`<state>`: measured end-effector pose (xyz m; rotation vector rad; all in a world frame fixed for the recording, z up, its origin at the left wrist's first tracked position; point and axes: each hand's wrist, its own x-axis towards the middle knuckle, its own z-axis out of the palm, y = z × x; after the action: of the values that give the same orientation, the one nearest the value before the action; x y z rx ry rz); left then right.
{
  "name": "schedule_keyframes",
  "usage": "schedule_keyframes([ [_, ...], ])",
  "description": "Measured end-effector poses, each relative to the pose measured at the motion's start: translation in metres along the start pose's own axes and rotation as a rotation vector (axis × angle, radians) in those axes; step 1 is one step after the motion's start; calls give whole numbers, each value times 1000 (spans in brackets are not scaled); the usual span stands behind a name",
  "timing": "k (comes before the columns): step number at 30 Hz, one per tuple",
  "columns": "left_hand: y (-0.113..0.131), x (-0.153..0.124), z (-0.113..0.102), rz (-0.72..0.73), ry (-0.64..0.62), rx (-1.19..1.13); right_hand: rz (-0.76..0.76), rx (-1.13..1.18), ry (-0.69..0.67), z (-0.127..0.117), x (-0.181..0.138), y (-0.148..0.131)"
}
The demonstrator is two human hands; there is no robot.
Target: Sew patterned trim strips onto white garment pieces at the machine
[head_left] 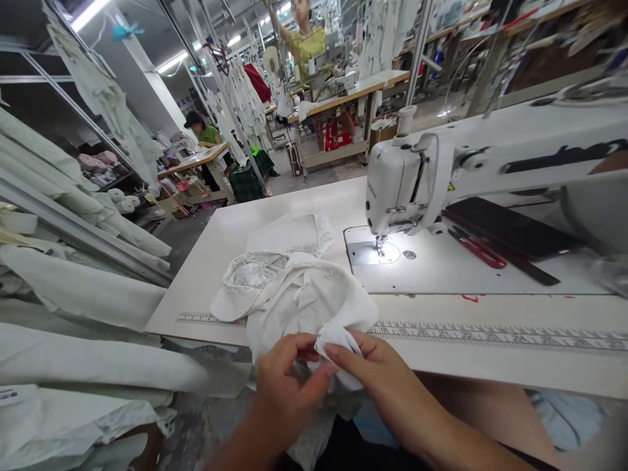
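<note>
A white garment (314,297) lies bunched at the front edge of the white sewing table (206,261), part of it hanging over the edge. My left hand (292,386) pinches the folded edge of this garment, its index finger and thumb curled at the cloth. Close beside it, my right hand (380,376) grips the same fold, with the thumb pressed on top and the other fingers under the fabric. A flat pale fabric piece (289,232) with a patterned border lies behind the garment. To the right stands a white sewing machine (397,186), its needle area lit and apart from the cloth.
Red-handled scissors (483,252) and a dark flat object (510,226) lie under the machine arm. A printed ruler strip (441,333) runs along the table's front. Pale fabric (98,353) is heaped at the left. Beyond, a person in yellow (307,42) is near another table (353,91).
</note>
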<state>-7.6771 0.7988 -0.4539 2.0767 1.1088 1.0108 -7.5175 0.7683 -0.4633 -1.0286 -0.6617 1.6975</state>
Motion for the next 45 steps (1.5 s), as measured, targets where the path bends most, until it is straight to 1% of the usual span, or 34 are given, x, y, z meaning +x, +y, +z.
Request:
schedule_keyframes([
  [2,-1,-2,7,25,79,26,10,24,-4,1,0,2],
  [4,-4,0,9,141,110,73,22,74,-16,0,0,3],
  [5,-5,1,8,219,95,98,29,104,-26,0,-1,3],
  [9,-10,9,-3,554,-74,219,53,198,-72,-4,-2,-1],
  [11,-10,14,-11,687,-148,270,73,224,-89,-4,-2,-4],
  [16,-7,31,-27,890,-360,384,110,219,-130,-4,0,-7],
  [18,-4,36,-30,916,-386,400,103,164,-139,-4,-1,-7],
  [20,0,39,-31,839,-397,331,71,72,-116,-4,-1,-7],
  [22,5,41,-30,665,-427,205,33,-45,-86,-5,-2,-8],
  [24,12,43,-29,419,-461,104,-21,-177,-65,-6,-3,-9],
  [27,22,48,-28,-37,-507,50,-138,-380,-64,-11,-5,-10],
  [29,27,52,-28,-301,-557,-15,-202,-476,-99,-13,-8,-10],
  [30,29,54,-28,-400,-587,-69,-217,-504,-125,-15,-9,-11],
  [31,30,57,-28,-476,-615,-132,-219,-522,-149,-15,-10,-12],
  [33,30,60,-29,-574,-664,-238,-201,-541,-174,-17,-11,-14],
  [34,31,62,-30,-594,-692,-263,-196,-554,-168,-18,-11,-15],
  [35,31,64,-31,-582,-711,-254,-195,-568,-155,-18,-11,-17],
  [36,32,67,-32,-530,-710,-214,-195,-577,-148,-19,-11,-18],
  [37,34,70,-32,-433,-681,-153,-194,-580,-147,-19,-12,-20],
  [38,36,74,-32,-297,-630,-94,-194,-579,-153,-18,-12,-23],
  [40,40,84,-28,65,-552,-41,-203,-593,-180,-16,-15,-28],
  [41,41,89,-24,250,-561,-42,-221,-615,-192,-15,-17,-31],
  [42,42,95,-20,414,-609,-43,-254,-655,-199,-15,-19,-34],
  [43,42,99,-14,541,-676,-30,-296,-711,-195,-15,-21,-36],
  [44,40,103,-8,624,-738,9,-336,-787,-176,-17,-22,-38],
  [45,38,106,-3,660,-765,76,-376,-879,-134,-21,-22,-40],
])
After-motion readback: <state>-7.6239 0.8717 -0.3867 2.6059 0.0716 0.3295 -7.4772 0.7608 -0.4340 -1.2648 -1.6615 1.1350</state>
